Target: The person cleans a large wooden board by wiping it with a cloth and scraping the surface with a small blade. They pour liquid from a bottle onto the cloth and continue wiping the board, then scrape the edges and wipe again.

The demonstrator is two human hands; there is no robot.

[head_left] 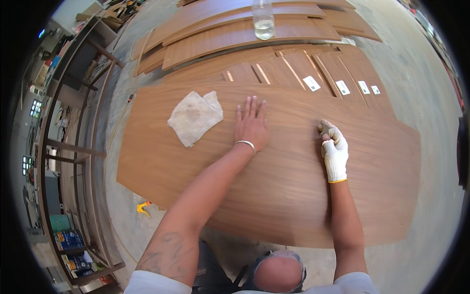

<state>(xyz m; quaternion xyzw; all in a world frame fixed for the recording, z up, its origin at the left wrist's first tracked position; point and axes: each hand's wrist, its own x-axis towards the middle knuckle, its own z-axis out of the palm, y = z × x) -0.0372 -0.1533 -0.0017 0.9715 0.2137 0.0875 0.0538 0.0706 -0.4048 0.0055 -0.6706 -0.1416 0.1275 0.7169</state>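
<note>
Concrete floor (416, 73) spread grey around the workplace, with metal shelving (73, 147) along the person's left and a small yellow tool (143, 208) lying on the floor near it. On the floor lay a large wood-veneer panel (274, 196), flat, brown and grained, reaching from before the person's knees to a stack of similar boards (245, 34) farther off; some narrower strips (338, 68) there carried small white labels. A clear plastic bottle (263, 19) with a little liquid stood upright on the stack.

The left hand (251, 127) was bare, wore a bangle at the wrist, and lay open, fingers spread, palm pressed flat on the panel near its middle. Just to its left a crumpled pale rag (195, 117) rested on the panel, not touched by either hand. The right hand (334, 149), in a white knit glove, was closed in a fist on the panel's surface toward the right; something small and dark showed at the top of the fist, but what it was could not be told.

Judging by its breadth and thinness, the panel would probably be stiff enough to stay flat yet flex when lifted by one end, light for its size, and easily scratched on its smooth face; its long edges, taken with both hands well apart, look the safest hold.
</note>
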